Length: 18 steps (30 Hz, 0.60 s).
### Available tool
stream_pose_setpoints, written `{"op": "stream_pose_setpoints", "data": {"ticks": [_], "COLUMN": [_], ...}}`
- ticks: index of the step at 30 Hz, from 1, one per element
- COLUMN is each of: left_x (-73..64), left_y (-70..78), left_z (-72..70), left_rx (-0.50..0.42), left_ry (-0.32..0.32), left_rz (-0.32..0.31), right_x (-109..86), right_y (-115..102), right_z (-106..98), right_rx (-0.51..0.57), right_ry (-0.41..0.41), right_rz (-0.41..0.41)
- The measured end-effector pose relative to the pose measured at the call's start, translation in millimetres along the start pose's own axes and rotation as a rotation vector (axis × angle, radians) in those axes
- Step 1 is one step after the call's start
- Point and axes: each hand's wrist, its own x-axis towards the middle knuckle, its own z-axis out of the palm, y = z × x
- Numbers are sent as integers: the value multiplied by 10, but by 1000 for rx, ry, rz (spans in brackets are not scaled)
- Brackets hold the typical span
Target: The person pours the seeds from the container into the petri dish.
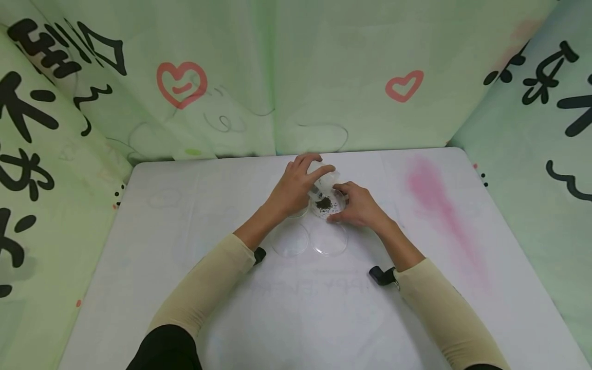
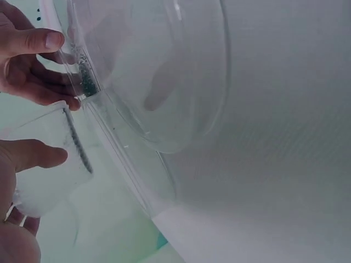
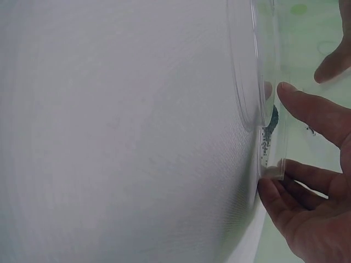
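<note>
My left hand (image 1: 291,187) grips a clear plastic cup (image 2: 41,170), tilted on its side above a round clear petri dish (image 1: 340,199). Small dark granules (image 1: 324,203) lie heaped and scattered in that dish, while more cling along the cup's inner side. Thumb and fingers of my right hand (image 1: 361,206) hold the dish by its rim, as the right wrist view shows. The dish rests on the table. Part of the cup is hidden behind my left fingers in the head view.
Two clear dishes or lids, a left one (image 1: 290,240) and a right one (image 1: 328,240), lie in front of the hands. Another dish (image 1: 299,213) is partly under my left hand. The white-covered table (image 1: 305,318) meets a green curtain (image 1: 296,77) at its back.
</note>
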Motion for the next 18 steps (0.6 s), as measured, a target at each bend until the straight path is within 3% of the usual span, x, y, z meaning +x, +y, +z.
{"op": "stream_pose_setpoints", "data": {"ticks": [7,13,18], "left_x": [-59,-188,-372], "left_y": [-146,-320,-518], "left_z": [-18,-124,-231], "left_rx": [-173,-315,-410], "left_ry": [5,11,10], "left_rz": [-200,-314,-393], "right_x": [12,10,7], "right_y": [2,3,-5], "right_z": [17,20,16], "right_rx": [11,6,6], "right_ry": [2,5,-2], "right_rz": [1,-11,1]}}
